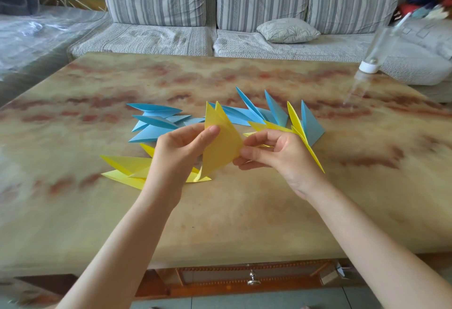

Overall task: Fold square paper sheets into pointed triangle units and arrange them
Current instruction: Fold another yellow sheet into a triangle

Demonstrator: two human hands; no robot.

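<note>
Left hand point(181, 147) is gripping the yellow paper unit point(221, 145), thumb pressing its face. Right hand point(271, 154) is pinching its right corner, above the table point(244, 211). Risk: layers slipping under uneven pinching and skewing the crease. Blue units point(156, 122) are lying beyond.

Matt yellow paper unit point(221, 145), glossy marbled stone-look table point(244, 211), striped cloth sofa point(156, 0).
</note>
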